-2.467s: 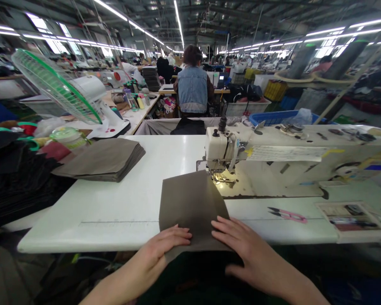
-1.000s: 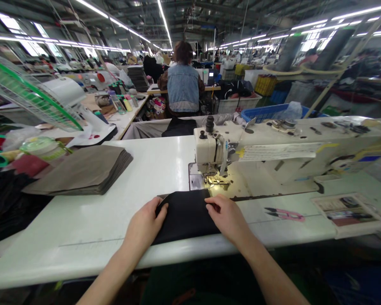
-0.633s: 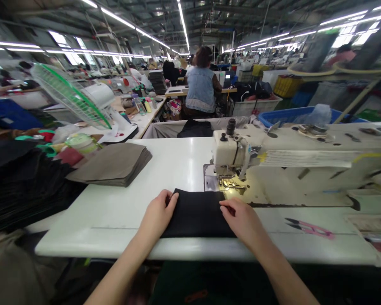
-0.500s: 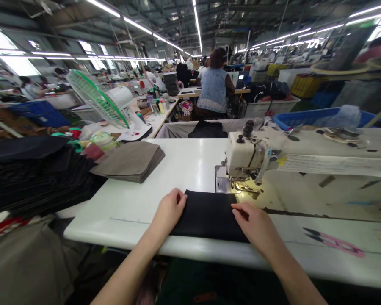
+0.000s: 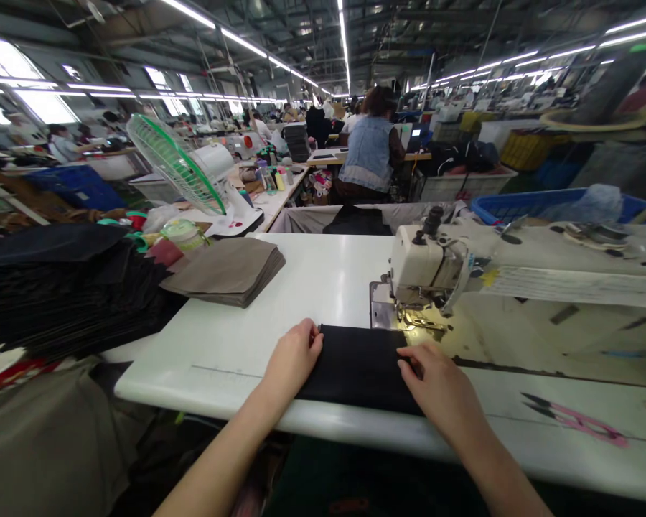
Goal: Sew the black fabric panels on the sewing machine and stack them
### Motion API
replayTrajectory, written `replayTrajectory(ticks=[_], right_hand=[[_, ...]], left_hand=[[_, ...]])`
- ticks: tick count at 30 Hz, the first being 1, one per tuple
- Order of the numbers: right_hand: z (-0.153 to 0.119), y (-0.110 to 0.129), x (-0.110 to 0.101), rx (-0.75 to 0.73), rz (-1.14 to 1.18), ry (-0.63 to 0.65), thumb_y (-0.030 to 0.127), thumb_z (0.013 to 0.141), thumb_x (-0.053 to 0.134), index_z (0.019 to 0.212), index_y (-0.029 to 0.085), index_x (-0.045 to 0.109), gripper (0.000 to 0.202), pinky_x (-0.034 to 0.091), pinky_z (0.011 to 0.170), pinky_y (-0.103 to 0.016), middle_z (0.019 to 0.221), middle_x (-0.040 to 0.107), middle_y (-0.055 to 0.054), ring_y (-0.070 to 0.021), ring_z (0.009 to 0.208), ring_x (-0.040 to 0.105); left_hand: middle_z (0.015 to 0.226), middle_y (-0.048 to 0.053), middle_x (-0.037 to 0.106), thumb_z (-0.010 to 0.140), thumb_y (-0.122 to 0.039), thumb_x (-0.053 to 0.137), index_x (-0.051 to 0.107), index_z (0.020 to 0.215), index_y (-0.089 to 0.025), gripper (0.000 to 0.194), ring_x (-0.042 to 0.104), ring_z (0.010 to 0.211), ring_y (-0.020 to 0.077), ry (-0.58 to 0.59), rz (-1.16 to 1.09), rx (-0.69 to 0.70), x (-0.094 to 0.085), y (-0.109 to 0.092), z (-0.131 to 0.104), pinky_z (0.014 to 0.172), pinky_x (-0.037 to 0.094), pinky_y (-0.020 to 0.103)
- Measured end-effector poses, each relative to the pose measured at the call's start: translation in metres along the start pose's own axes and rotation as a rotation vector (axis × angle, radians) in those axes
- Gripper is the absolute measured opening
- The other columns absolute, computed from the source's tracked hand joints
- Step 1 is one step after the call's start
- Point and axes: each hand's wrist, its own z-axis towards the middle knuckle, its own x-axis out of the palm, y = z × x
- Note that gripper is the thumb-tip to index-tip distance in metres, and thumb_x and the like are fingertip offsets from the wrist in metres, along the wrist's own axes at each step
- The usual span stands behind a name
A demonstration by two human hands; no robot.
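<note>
A black fabric piece (image 5: 362, 370) lies flat on the white sewing table (image 5: 226, 345), its near edge at the table's front. My left hand (image 5: 297, 353) pinches its far left corner between thumb and fingers. At its right edge, my right hand (image 5: 436, 373) grips the cloth with thumb and forefinger, just in front of the needle area. The sewing machine (image 5: 425, 266) stands behind and to the right, with its presser foot (image 5: 420, 321) lit by a yellow glow. The far edge of the cloth lies close to the metal plate, apart from the foot.
Pink-handled thread snips (image 5: 578, 418) lie right of my right hand. A stack of grey-brown fabric pieces (image 5: 229, 269) sits at the table's left, beside a tall black fabric pile (image 5: 59, 287). Behind are a fan (image 5: 186, 169), a blue basket (image 5: 549, 205) and a seated person (image 5: 369, 154).
The whole view has shifted slightly, so everything appears a little further right. Both hands keep their hold on the black fabric, which stays in nearly the same place on the table.
</note>
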Motion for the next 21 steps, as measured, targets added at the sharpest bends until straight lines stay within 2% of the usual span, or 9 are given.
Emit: replayTrajectory(ticks=[1, 3, 5, 6, 9, 12, 14, 18, 21], right_hand=[[0.001, 0.002, 0.0, -0.069, -0.031, -0.024, 0.02, 0.089, 0.051, 0.096, 0.022, 0.072, 0.022, 0.057, 0.075, -0.038, 0.092, 0.068, -0.009, -0.0246, 0.084, 0.067], [0.003, 0.007, 0.004, -0.232, -0.054, -0.035, 0.007, 0.086, 0.046, 0.105, 0.019, 0.072, 0.034, 0.055, 0.092, -0.045, 0.112, 0.068, -0.013, -0.0274, 0.106, 0.065], [0.006, 0.014, 0.011, -0.324, -0.048, -0.001, -0.003, 0.081, 0.039, 0.113, 0.016, 0.071, 0.049, 0.052, 0.102, -0.046, 0.126, 0.066, -0.014, -0.0265, 0.118, 0.061], [0.007, 0.017, 0.015, -0.322, -0.045, 0.018, -0.005, 0.08, 0.037, 0.115, 0.015, 0.07, 0.052, 0.052, 0.104, -0.046, 0.128, 0.066, -0.014, -0.0258, 0.12, 0.061], [0.004, 0.024, 0.026, -0.226, -0.046, 0.014, 0.002, 0.089, 0.04, 0.115, 0.012, 0.07, 0.041, 0.052, 0.105, -0.046, 0.124, 0.068, -0.016, -0.0268, 0.118, 0.063], [-0.007, 0.02, 0.026, -0.229, -0.054, -0.037, 0.014, 0.096, 0.046, 0.124, 0.013, 0.066, 0.034, 0.05, 0.108, -0.048, 0.131, 0.065, -0.015, -0.0285, 0.125, 0.059], [-0.017, 0.011, 0.019, -0.256, -0.062, -0.06, 0.017, 0.097, 0.047, 0.129, 0.015, 0.063, 0.036, 0.05, 0.108, -0.048, 0.136, 0.063, -0.014, -0.028, 0.127, 0.058], [-0.028, -0.008, 0.002, -0.284, -0.061, -0.04, 0.019, 0.098, 0.051, 0.128, 0.015, 0.064, 0.033, 0.051, 0.106, -0.047, 0.133, 0.065, -0.014, -0.0271, 0.123, 0.061], [-0.022, -0.015, -0.003, -0.314, -0.073, -0.02, 0.018, 0.096, 0.052, 0.126, 0.015, 0.065, 0.032, 0.052, 0.105, -0.05, 0.13, 0.067, -0.015, -0.0285, 0.121, 0.062]], left_hand=[[0.099, 0.009, 0.07, 0.094, -0.016, 0.055, 0.065, 0.101, -0.017, 0.012, 0.067, 0.087, 0.0242, -0.028, 0.039, 0.071, -0.001, 0.0, 0.0, 0.073, 0.051, 0.033], [0.125, 0.012, 0.065, 0.092, -0.008, 0.051, 0.064, 0.117, -0.02, 0.031, 0.064, 0.111, 0.0269, -0.036, 0.114, 0.352, -0.002, 0.0, 0.001, 0.088, 0.053, 0.039], [0.135, 0.011, 0.062, 0.089, -0.001, 0.047, 0.065, 0.122, -0.021, 0.043, 0.058, 0.124, 0.0259, 0.03, 0.15, 0.653, 0.001, -0.002, 0.003, 0.1, 0.051, 0.04], [0.134, 0.011, 0.063, 0.088, 0.0, 0.046, 0.066, 0.122, -0.02, 0.044, 0.059, 0.124, 0.0251, 0.071, 0.147, 0.729, 0.004, -0.005, 0.003, 0.104, 0.05, 0.04], [0.133, 0.016, 0.064, 0.095, -0.012, 0.048, 0.062, 0.129, -0.012, 0.037, 0.06, 0.124, 0.0287, 0.035, 0.144, 0.658, 0.021, -0.014, -0.005, 0.106, 0.049, 0.045], [0.15, 0.02, 0.049, 0.097, -0.039, 0.056, 0.05, 0.144, -0.012, 0.054, 0.043, 0.141, 0.0384, -0.076, 0.176, 0.569, 0.038, -0.018, -0.02, 0.113, 0.04, 0.058], [0.157, 0.018, 0.04, 0.096, -0.047, 0.056, 0.046, 0.148, -0.015, 0.061, 0.035, 0.146, 0.04, -0.088, 0.196, 0.574, 0.044, -0.016, -0.028, 0.115, 0.035, 0.061], [0.16, 0.015, 0.037, 0.1, -0.038, 0.049, 0.046, 0.148, -0.016, 0.053, 0.029, 0.149, 0.0365, -0.047, 0.165, 0.591, 0.044, -0.023, -0.028, 0.118, 0.03, 0.059], [0.163, 0.011, 0.032, 0.101, -0.034, 0.046, 0.039, 0.152, -0.019, 0.054, 0.025, 0.152, 0.0293, 0.061, 0.094, 0.721, 0.041, -0.042, -0.018, 0.121, 0.028, 0.053]])
